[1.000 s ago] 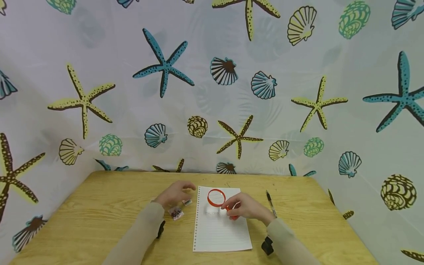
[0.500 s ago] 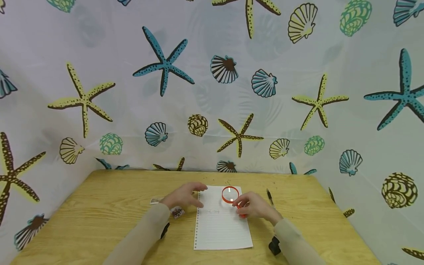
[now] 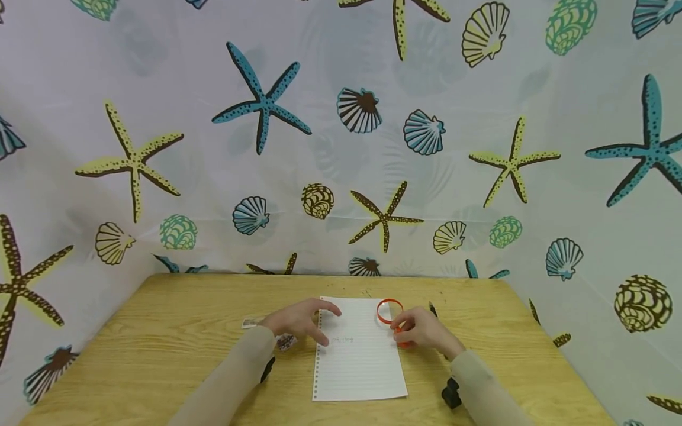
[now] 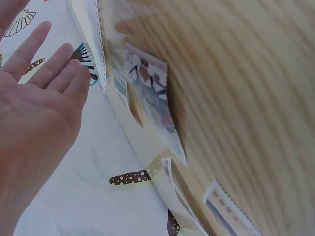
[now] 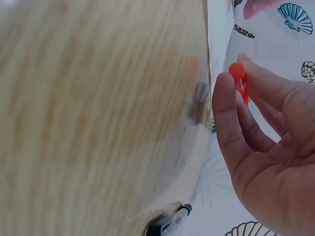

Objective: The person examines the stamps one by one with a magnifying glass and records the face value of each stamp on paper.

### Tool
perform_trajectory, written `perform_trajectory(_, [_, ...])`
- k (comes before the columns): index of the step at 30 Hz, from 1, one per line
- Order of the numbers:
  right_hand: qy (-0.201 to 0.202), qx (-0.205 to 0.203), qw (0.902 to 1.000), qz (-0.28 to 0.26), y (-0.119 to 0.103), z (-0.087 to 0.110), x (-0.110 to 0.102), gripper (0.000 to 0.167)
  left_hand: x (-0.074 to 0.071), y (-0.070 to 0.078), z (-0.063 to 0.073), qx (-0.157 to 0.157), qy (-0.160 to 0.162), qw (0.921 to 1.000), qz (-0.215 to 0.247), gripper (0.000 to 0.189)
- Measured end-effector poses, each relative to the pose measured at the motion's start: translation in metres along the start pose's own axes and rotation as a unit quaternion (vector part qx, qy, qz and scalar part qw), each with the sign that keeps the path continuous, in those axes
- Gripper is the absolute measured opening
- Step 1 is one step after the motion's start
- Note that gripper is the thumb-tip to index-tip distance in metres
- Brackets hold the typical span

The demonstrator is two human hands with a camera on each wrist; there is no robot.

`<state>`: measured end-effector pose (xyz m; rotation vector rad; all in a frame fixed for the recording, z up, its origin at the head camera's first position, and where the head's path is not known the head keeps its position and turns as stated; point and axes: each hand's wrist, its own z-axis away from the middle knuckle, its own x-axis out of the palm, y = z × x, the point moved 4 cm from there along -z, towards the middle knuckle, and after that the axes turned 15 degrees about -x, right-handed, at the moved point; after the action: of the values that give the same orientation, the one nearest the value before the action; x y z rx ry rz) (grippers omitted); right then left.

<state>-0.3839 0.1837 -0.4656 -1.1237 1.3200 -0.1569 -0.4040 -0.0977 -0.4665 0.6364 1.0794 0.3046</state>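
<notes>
My right hand [image 3: 424,332] pinches the handle of a red-rimmed magnifying glass [image 3: 391,300] between thumb and fingertips, over the right edge of a lined sheet of paper [image 3: 359,370]. The orange-red handle end [image 5: 236,71] shows between the fingertips in the right wrist view. My left hand [image 3: 295,319] holds nothing; its thumb and fingers are spread apart over the paper's punched left edge. Beneath and beside it lie small stamps, among them a picture stamp [image 4: 150,96] and one with a perforated edge [image 4: 229,211]. Faint writing [image 3: 342,340] crosses the sheet.
A black-tipped pen [image 3: 433,309] lies right of the paper, partly hidden by my right hand. One pale stamp [image 3: 250,323] lies left of my left wrist. The wooden table [image 3: 176,343] ends at a cloth backdrop [image 3: 298,236] printed with shells and starfish.
My right hand has carried the magnifying glass rightward, from the middle of the paper to its right edge. The left hand has moved right to the paper's left edge, its fingers spreading.
</notes>
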Motion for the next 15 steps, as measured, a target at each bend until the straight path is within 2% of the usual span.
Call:
perform_trajectory(6, [0.000, 0.022, 0.9997, 0.003, 0.006, 0.003, -0.004, 0.018, 0.001, 0.000, 0.000, -0.005, -0.017, 0.9998, -0.003, 0.062])
perform_trajectory(15, [0.020, 0.057, 0.9982, 0.009, 0.013, 0.009, -0.009, 0.018, 0.006, 0.002, 0.000, 0.021, -0.031, 0.9990, -0.026, 0.059])
